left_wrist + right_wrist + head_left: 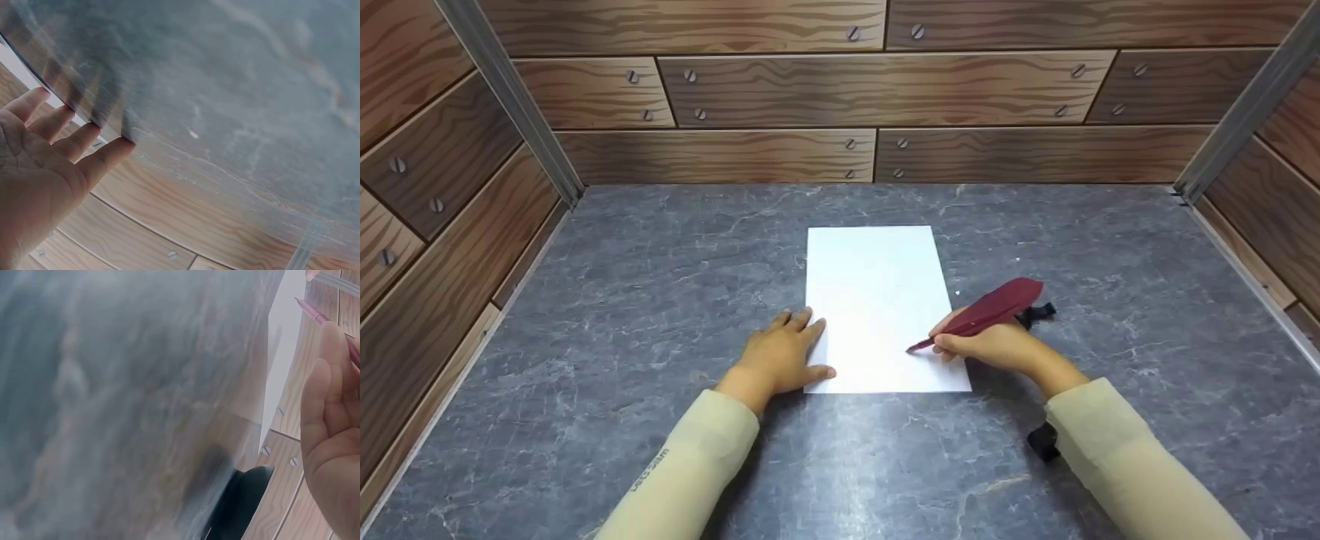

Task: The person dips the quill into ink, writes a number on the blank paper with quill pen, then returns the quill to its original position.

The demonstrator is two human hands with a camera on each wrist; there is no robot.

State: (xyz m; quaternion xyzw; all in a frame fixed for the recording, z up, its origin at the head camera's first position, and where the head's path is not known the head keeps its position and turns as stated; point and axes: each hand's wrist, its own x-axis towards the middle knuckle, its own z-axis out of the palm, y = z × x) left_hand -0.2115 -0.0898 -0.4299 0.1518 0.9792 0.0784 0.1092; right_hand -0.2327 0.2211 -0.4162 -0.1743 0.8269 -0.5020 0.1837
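A blank white sheet of paper lies on the grey marbled tabletop. My left hand rests at its lower left edge, fingers spread and thumb tip on the paper. The left wrist view shows that hand from the palm side, fingertips on the surface. My right hand pinches a dark red feather pen over the sheet's lower right part. Its tip points left and down at the paper; whether it touches is unclear. In the right wrist view the pen's slim pink-red barrel extends past the fingers.
Wood-plank-patterned walls enclose the tabletop at the back and sides, with grey metal posts at the back corners. A black object shows beside the right sleeve, and another black piece behind the right hand.
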